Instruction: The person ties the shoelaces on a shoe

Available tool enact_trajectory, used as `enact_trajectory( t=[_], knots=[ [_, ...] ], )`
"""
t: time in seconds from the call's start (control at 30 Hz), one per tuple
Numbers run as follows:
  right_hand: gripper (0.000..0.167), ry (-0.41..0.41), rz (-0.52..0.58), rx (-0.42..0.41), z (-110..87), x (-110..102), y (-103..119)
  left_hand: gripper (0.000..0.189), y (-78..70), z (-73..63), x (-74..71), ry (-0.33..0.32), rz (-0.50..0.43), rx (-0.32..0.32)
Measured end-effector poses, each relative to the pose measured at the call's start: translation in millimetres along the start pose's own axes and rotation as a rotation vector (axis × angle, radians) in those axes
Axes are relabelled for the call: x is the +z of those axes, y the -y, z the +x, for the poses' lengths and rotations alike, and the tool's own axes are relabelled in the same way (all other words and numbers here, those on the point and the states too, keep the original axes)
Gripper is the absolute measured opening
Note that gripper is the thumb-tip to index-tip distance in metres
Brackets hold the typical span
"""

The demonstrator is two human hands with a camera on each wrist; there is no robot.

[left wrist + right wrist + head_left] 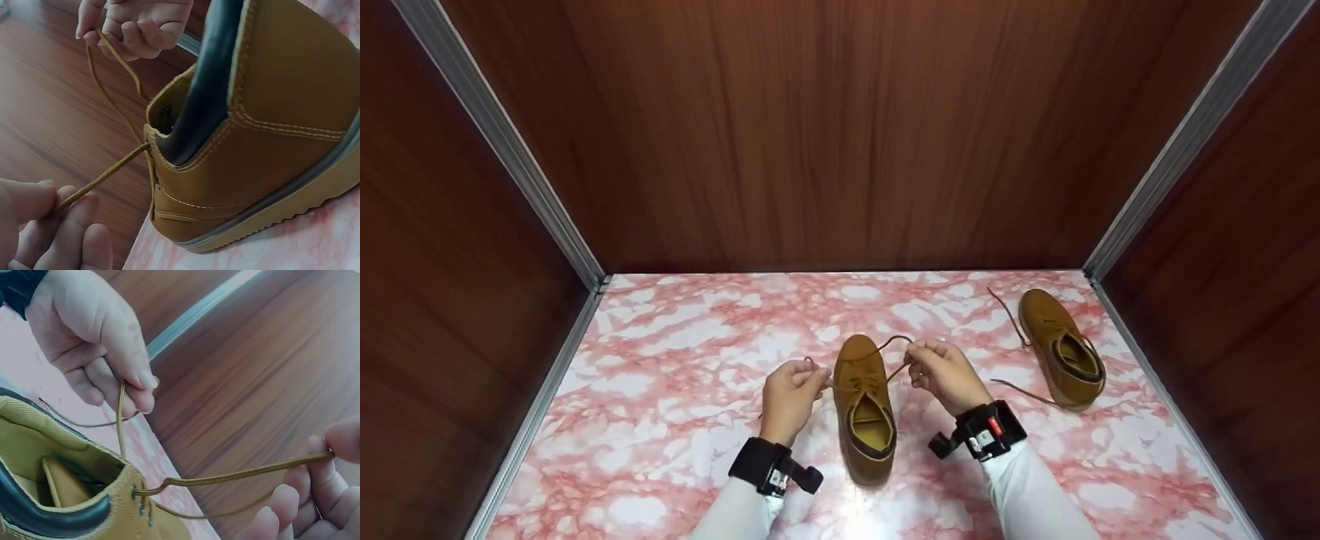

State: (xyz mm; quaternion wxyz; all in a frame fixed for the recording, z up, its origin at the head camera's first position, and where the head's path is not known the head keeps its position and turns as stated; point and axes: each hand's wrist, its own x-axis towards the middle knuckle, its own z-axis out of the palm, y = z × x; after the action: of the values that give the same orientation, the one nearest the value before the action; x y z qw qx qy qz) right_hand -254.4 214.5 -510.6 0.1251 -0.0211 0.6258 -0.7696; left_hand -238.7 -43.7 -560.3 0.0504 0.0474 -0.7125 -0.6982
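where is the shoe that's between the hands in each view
Head: shoe, lower centre, between left hand and right hand.
Left wrist: shoe, large, on the right side.
Right wrist: shoe, lower left, cut off by the edge.
Shared landmark: its lace, pinched in both hands.

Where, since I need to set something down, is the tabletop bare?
Bare tabletop lies between the left rail and left hand, and between the middle shoe and back wall. Crowded: around that shoe, its lace held by left hand and right hand, and beside the rightmost shoe, whose lace ends trail leftward.
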Motion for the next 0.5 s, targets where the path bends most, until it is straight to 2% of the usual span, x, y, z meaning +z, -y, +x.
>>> enact_trajectory(
  t=[0.2, 0.37, 0.5],
  knots=[
    [0.023, -0.052, 0.055, -0.005, -3.3, -7.1, 8.2, 0.021, -8.8, 3.5, -2.2, -0.002, -0.003, -0.013],
    [0.029, -0.123, 0.079, -0.021, -3.6, -17.5, 16.8, 0.014, -20.9, 12.5, -0.8, -0.028, -0.001, -0.004],
    [0.034, -0.194, 0.055, -0.034, -2.8, -29.2, 19.9, 0.014, -33.9, 24.7, 2.5, -0.064, 0.08, 0.043]
  ],
)
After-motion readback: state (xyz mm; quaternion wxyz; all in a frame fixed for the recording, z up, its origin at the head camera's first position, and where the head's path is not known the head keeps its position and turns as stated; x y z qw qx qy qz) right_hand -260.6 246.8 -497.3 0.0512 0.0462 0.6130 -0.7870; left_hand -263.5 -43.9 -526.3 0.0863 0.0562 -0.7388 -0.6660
